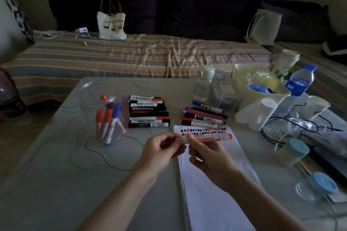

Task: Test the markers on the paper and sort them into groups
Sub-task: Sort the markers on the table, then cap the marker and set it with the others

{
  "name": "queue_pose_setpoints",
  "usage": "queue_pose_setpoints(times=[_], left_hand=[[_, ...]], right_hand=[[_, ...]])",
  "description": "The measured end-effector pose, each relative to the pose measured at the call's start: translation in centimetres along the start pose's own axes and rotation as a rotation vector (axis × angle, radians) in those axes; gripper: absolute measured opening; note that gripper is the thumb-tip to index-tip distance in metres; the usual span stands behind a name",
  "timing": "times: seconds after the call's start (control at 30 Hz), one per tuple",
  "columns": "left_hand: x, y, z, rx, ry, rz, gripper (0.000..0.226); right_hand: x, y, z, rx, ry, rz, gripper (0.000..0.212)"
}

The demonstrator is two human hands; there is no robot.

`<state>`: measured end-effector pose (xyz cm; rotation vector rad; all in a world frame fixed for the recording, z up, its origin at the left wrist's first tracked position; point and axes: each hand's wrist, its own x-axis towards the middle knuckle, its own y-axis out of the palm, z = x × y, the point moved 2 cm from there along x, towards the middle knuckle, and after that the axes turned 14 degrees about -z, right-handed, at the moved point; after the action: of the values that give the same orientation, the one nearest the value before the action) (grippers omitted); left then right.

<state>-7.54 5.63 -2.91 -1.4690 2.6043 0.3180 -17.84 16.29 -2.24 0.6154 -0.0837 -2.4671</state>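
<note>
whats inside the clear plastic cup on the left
The clear cup holds several markers standing upright: red-capped ones and one blue-capped. Dark ones sit behind them, partly hidden, so the exact count is unclear.

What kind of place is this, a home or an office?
Probably a home living room: a sofa with a striped cover and dark cushions, a tote bag on it, and a low table in front.

We read "WHITEBOARD MARKER" on a black marker in the left pile, and "WHITEBOARD", upside down, on another nearer us. The tote bag on the bed says "NAUGHTY BEAR". The paper's scribbles stay illegible.
</note>
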Motion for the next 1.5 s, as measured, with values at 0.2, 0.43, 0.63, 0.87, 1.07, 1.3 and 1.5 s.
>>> queue_pose_setpoints(times=[0.2,0.43,0.63,0.87,1.07,1.3,1.5], left_hand=[[2.0,-1.9,-0.6,0.010,0.028,-0.077,0.014],[2.0,-2.4,0.7,0.313,0.213,0.004,0.014],[3.6,-2.8,0.5,0.446,0.333,0.025,0.015],[4.6,-2.7,1.7,1.020,0.558,-0.006,0.042],[4.8,-1.8,2.8,1.257,0.602,0.062,0.032],[4.9,-1.8,3.3,1.304,0.666,0.065,0.035],[5.2,-1.9,3.3,1.317,0.659,0.096,0.036]], right_hand=[[1.4,-2.3,1.5,-0.043,-0.031,-0.120,0.040],[2.3,-3.7,2.6,-0.526,-0.255,-0.061,0.017],[3.4,-3.3,1.8,-1.130,-0.580,0.146,0.016],[9.4,-6.3,4.0,-1.147,-0.919,-0.577,0.021],[14.5,-5.0,7.2,-1.390,-0.765,-0.724,0.026],[17.6,-3.2,6.7,-1.557,-0.734,-0.744,0.027],[14.9,-0.4,4.8,-1.311,-0.952,-0.428,0.028]])
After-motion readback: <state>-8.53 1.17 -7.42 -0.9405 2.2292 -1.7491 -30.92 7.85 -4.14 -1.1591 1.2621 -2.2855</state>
